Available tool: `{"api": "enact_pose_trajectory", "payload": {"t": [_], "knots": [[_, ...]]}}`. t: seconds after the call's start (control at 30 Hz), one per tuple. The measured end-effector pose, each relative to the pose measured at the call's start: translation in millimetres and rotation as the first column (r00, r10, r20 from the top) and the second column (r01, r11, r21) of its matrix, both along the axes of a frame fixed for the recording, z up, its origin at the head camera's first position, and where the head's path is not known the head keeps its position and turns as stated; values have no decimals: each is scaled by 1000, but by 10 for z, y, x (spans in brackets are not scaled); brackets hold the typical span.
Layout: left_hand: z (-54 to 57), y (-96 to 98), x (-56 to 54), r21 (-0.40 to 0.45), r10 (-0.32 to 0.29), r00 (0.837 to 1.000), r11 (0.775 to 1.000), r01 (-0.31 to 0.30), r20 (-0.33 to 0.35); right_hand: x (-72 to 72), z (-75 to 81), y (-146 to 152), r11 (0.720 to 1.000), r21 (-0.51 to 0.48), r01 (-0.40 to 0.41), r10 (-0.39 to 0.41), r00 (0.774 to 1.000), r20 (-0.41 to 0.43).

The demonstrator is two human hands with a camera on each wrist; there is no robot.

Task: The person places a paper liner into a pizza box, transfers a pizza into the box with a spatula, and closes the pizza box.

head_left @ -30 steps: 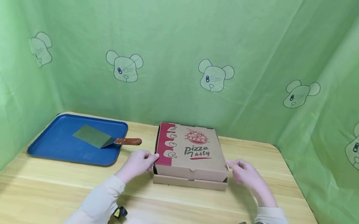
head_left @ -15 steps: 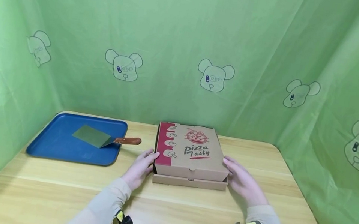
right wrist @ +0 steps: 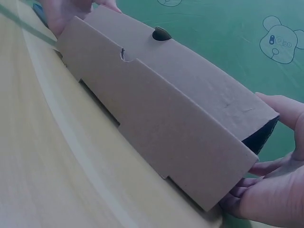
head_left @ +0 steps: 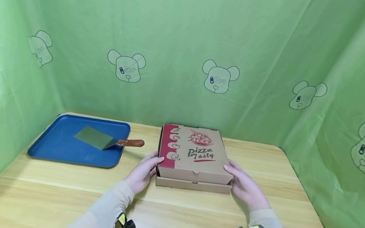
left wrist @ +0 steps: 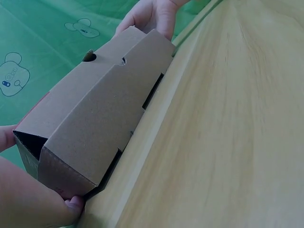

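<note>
A cardboard pizza box (head_left: 198,150) with red print lies on the table, its lid down but its front flap standing a little above the base's front wall. My left hand (head_left: 141,172) holds the box's left side, thumb on the lid's edge. In the left wrist view, fingertips (left wrist: 73,204) show low at the box's corner. My right hand (head_left: 247,186) holds the opposite side. The right wrist view shows that thumb at the lid's corner and fingers (right wrist: 237,194) curled at the base's lower corner. The inside of the box is hidden.
On the left of the wooden table (head_left: 169,216) is a blue tray (head_left: 70,149). A wide-bladed spatula lies across it, its brown wooden handle (head_left: 131,142) reaching past the tray's right rim. A green curtain (head_left: 170,101) surrounds the table's back and sides.
Both hands have shifted from pinching near the lid's front corners to holding the box's sides, thumbs on top and fingers lower. The right hand has come inward. The box has stayed nearly still.
</note>
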State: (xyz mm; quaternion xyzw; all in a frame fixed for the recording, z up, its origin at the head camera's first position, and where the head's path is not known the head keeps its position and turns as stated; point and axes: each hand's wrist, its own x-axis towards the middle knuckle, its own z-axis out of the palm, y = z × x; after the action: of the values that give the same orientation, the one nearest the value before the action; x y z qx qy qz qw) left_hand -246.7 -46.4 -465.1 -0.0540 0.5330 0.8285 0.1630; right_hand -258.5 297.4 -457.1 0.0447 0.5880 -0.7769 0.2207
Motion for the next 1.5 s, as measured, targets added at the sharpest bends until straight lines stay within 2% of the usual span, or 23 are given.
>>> {"api": "enact_pose_trajectory", "payload": {"t": [0.33, 0.73, 1.1, 1.3, 1.5], "knots": [[-39, -2, -35, -32, -8, 1000, 999, 8, -13, -4, -28, 13, 999, 32, -9, 10, 1000, -11], [-62, -24, -39, -84, -3, 999, 996, 0, -36, -17, -68, 34, 999, 41, -35, 38, 996, -78], [-65, -17, -53, -80, 9, 1000, 997, -10, -24, -15, -57, 22, 999, 28, -34, 35, 997, -61], [-71, -15, -70, -81, 19, 1000, 996, -20, -18, -10, -42, 6, 997, 52, -49, 53, 995, -82], [-74, -23, -55, -75, 2, 999, 997, -5, -32, -4, -43, 0, 996, 74, -45, 52, 994, -97]]}}
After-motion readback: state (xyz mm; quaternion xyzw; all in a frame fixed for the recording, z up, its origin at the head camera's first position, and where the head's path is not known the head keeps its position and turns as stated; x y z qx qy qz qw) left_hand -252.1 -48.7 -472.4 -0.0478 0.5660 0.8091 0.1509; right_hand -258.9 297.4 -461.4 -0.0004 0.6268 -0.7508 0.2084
